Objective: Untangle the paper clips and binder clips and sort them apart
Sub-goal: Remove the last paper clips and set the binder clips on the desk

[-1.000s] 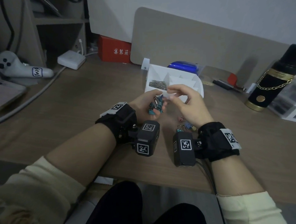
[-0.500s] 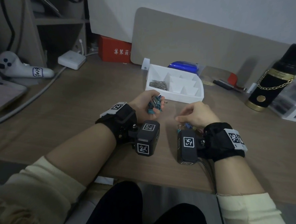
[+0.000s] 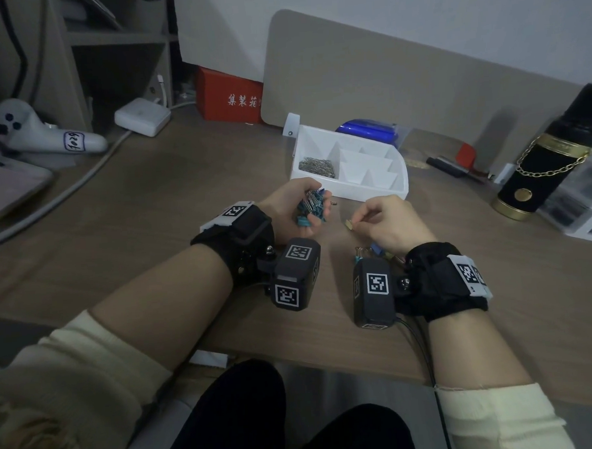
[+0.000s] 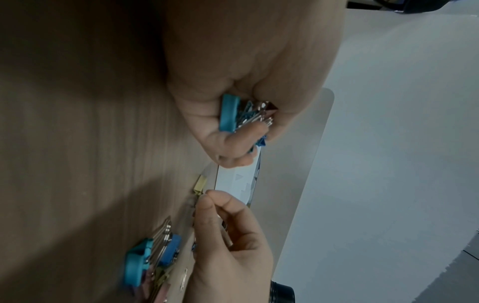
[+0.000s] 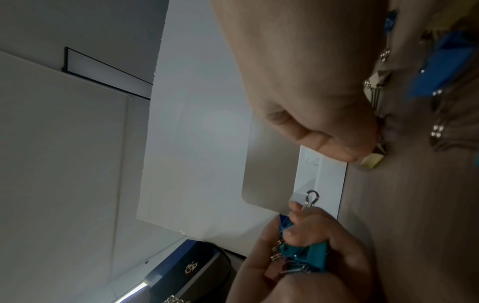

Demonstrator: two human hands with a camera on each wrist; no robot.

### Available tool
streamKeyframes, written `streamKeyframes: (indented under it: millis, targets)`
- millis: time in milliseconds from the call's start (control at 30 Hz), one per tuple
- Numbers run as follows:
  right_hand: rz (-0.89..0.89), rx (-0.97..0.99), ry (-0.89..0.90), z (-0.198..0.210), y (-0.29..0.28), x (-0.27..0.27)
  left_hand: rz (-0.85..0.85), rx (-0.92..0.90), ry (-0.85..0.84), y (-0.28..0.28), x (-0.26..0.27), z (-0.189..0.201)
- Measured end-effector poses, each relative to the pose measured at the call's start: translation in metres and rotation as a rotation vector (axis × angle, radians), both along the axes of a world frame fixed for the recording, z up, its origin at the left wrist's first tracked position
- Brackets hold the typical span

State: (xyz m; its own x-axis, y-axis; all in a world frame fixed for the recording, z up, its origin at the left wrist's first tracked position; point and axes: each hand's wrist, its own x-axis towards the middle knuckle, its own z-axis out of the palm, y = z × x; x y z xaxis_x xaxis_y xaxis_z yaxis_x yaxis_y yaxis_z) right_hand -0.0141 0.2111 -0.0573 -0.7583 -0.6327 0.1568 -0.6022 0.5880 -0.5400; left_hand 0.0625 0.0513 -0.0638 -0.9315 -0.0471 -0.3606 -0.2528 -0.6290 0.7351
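My left hand hovers over the desk and grips a bunch of teal and blue binder clips, also seen in the left wrist view and the right wrist view. My right hand pinches a small pale yellow binder clip by its wire handles, low over the desk. A pile of mixed binder clips lies under my right wrist. A heap of paper clips fills the left compartment of the white organizer tray.
One small clip lies between my left hand and the tray. A black bottle with a gold chain stands at the right. A red box, a white charger with its cable and a white controller are at the back left.
My right hand came down from the tray's paper clip compartment to the pile, then moved left pinching the yellow binder clip. My left hand kept its bunch and stayed put.
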Motion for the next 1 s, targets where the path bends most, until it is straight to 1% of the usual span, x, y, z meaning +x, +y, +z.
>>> streamKeyframes:
  millis: [67,167,400,500,567,633,700,733,800,867,933,1000]
  targets:
    - [-0.008,-0.014,0.028,0.001,-0.001,0.001,0.001,-0.009,-0.003,0.0,0.001,0.001]
    - [-0.033,-0.094,0.059,0.001,-0.001,-0.001,-0.006,-0.022,-0.003,0.001,0.001,0.001]
    - [-0.032,-0.231,0.029,-0.002,-0.004,-0.001,-0.029,-0.04,0.003,0.001,-0.001,0.0]
    - [-0.119,-0.353,0.071,-0.001,-0.004,-0.004,-0.047,-0.042,0.001,0.001,0.001,0.001]
    - [-0.158,-0.51,0.089,0.0,-0.005,-0.004,-0.081,-0.031,-0.009,0.0,0.001,0.001]
    - [-0.103,-0.655,0.071,0.004,-0.007,0.0,-0.153,-0.003,-0.015,0.0,0.003,0.001]
    - [0.028,-0.722,0.028,0.006,-0.009,0.007,-0.205,-0.01,-0.01,0.0,0.003,0.001]
    - [0.102,-0.716,-0.001,0.007,-0.011,0.01,-0.213,-0.016,-0.008,0.0,0.003,0.001]
    - [0.238,-0.639,-0.089,0.007,-0.013,0.015,-0.212,-0.027,0.001,0.0,0.002,0.001]
    - [0.323,-0.577,-0.159,0.005,-0.014,0.017,-0.192,-0.043,0.002,0.001,0.002,0.001]
    - [0.305,-0.599,-0.113,0.006,-0.014,0.016,-0.134,-0.038,-0.007,0.001,0.002,0.001]
    - [0.24,-0.63,-0.044,0.006,-0.014,0.011,-0.061,-0.015,-0.012,0.0,0.002,0.001]
